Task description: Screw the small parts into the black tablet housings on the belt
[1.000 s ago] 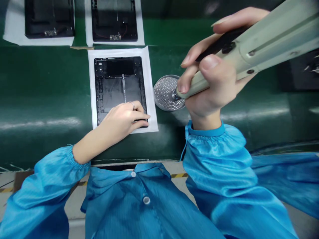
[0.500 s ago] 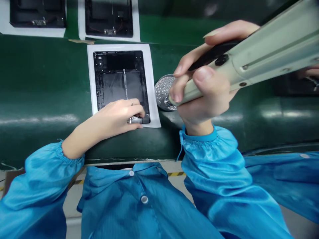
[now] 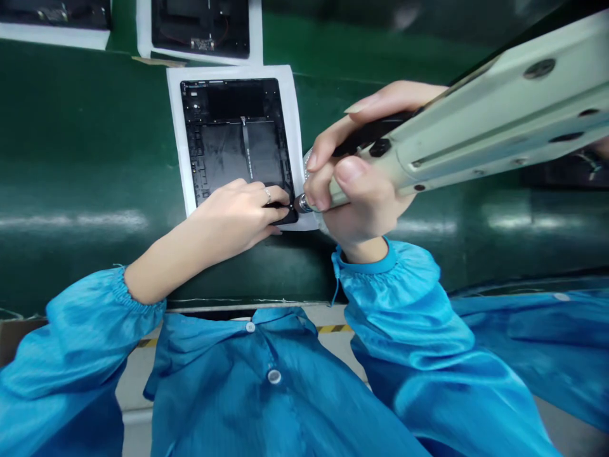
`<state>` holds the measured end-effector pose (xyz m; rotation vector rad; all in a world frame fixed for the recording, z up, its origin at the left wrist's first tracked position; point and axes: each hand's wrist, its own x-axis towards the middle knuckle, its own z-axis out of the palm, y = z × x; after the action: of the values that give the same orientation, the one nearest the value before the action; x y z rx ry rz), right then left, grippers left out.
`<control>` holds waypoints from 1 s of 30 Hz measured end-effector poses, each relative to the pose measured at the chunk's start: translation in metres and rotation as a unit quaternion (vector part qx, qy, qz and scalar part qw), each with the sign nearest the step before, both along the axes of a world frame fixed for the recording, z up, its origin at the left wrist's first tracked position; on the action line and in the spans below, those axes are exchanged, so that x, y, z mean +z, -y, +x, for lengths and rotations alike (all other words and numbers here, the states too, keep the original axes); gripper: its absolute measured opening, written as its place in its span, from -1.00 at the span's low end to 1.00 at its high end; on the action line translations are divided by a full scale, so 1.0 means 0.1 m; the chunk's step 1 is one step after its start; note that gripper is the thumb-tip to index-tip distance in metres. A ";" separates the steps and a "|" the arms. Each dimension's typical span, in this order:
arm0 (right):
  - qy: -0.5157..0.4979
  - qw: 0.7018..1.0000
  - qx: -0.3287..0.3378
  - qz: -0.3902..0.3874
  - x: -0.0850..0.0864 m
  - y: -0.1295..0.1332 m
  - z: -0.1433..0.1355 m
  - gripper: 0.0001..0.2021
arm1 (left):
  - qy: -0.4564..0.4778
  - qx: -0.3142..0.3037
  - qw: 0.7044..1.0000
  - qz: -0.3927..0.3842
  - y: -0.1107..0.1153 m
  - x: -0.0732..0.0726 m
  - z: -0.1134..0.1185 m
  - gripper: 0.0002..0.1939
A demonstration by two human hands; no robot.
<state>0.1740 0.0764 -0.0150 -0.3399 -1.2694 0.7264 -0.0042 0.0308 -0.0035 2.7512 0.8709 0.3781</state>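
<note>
A black tablet-like housing (image 3: 223,149) lies on a white sheet (image 3: 177,136) on the green bench. Across the housing's lower edge rests my left hand (image 3: 238,212), its fingers bent together at the lower right corner; what they hold, if anything, is hidden. My right hand (image 3: 364,197) is wrapped round a pale green power screwdriver (image 3: 457,146), tilted up to the right. The screwdriver's tip is beside my left fingertips at that corner. Behind my right fingers, a round perforated metal dish (image 3: 307,166) is mostly hidden.
Two more black housings (image 3: 200,22) (image 3: 57,13) lie on white sheets at the upper left. A tan strip (image 3: 159,61) is on the bench. At the right edge are part of another person's hand and a blurred dark object (image 3: 561,168).
My right hand and the screwdriver have moved left, bringing the tip to the housing's lower right corner. My left fingers have shifted right and closed up; the shiny piece seen under them is now hidden.
</note>
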 end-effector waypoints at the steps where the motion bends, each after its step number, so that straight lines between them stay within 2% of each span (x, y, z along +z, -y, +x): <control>1: 0.001 1.000 0.005 0.001 -0.02 -0.01 0.00 -0.64 | 0.001 -0.004 1.000 0.001 0.00 0.00 0.00 -0.72; 14: 0.032 0.998 0.027 -0.043 -0.12 -0.01 0.07 -0.59 | 0.013 -0.003 1.000 -0.009 0.00 0.01 0.00 -0.72; 18: 0.049 0.993 0.014 -0.102 -0.25 -0.04 0.06 -0.45 | 0.018 0.004 1.000 -0.025 0.00 -0.02 -0.01 -0.72; 21: 0.050 0.991 -0.005 -0.127 -0.26 -0.04 0.01 -0.33 | 0.022 0.007 0.999 -0.040 -0.01 -0.03 -0.01 -0.73; 26: 0.031 0.997 -0.010 -0.065 -0.10 0.04 -0.06 -0.52 | 0.016 -0.006 0.996 -0.083 -0.05 0.04 -0.03 -0.66; 30: 0.045 0.998 0.005 -0.042 -0.06 0.08 -0.03 -0.66 | 0.016 -0.007 0.993 -0.114 -0.11 0.06 -0.05 -0.66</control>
<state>0.1711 0.0688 -0.0205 -0.4399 -1.3289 0.7811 -0.0096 0.0414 0.0020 2.5339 0.8315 0.2980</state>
